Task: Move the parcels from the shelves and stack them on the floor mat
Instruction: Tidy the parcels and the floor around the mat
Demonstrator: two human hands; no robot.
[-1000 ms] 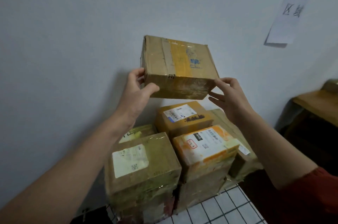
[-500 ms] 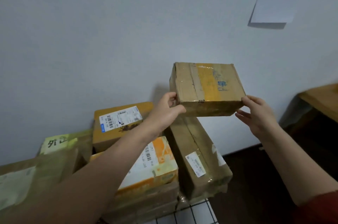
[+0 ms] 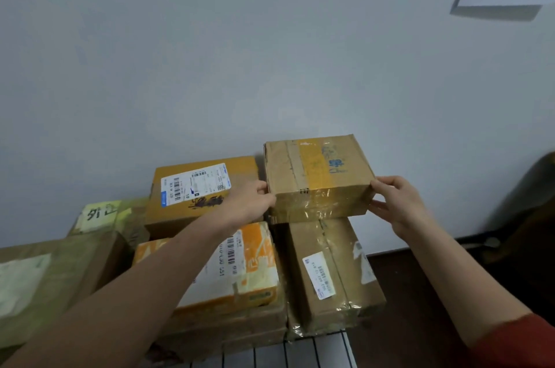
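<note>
The person is holding a brown parcel with a yellow tape stripe [image 3: 318, 175] between both hands, the left hand [image 3: 249, 202] gripping its near left corner and the right hand [image 3: 399, 208] clasping its right end with the thumb on the top edge. The parcel is sitting level over the far end of a long brown parcel [image 3: 327, 274], close to the wall [image 3: 210, 67]. Whether its weight is already down on that parcel cannot be told from here. It looks as though the person is placing it on the stack that is building up on the checked floor mat [image 3: 300, 352]. To do this well, they should be lowering it flat, not corner first, so the glossy tape on both surfaces is not letting it skate. The long parcel is narrower than the one going on top, so centring the load across it, or butting its left side against the neighbouring orange parcel with the shipping label [image 3: 207, 187], is likely giving a steadier seat. Fingers under the ends are at risk of pinching, so sliding them out sideways once the base is bearing seems wise.
</note>
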